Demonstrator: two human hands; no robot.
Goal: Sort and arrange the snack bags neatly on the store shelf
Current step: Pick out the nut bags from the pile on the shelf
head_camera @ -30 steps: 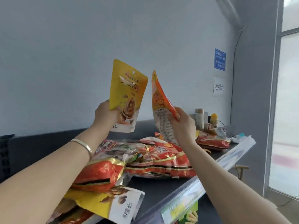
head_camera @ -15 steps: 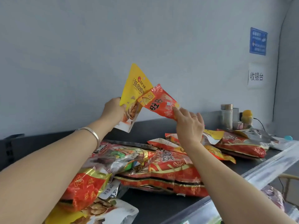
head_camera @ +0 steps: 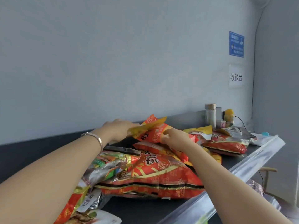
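On the dark shelf: both hands on two small bags

Over the back of the shelf (head_camera: 137, 209), low above the heap of snack bags. Left hand (head_camera: 119, 129) is back up, fingers closed over the near edge of a yellow pouch (head_camera: 146, 127). Motion blur, so exact finger placement is unclear. Right hand (head_camera: 176, 139) grips an orange-red bag (head_camera: 153, 135), thumb on its printed face, other fingers hidden beneath. The two bags overlap: the pouch lies across the orange-red bag's top corner, both tilted nearly flat, just above the pile. Silver bracelet (head_camera: 97, 139) on left wrist.

Beneath the forearms a large red bag (head_camera: 161, 175) lies flat, with a silver-and-green bag (head_camera: 110, 165) at its left end. To the right are a second red bag (head_camera: 226, 145) and a yellow-white pouch (head_camera: 201, 131). At the far end of the shelf stand a metal-capped bottle (head_camera: 210, 115) and a small yellow figure (head_camera: 229, 114). Clear price rail (head_camera: 242, 168) along the front edge. On the wall, a blue sign (head_camera: 236, 44) above a white paper notice (head_camera: 236, 76).
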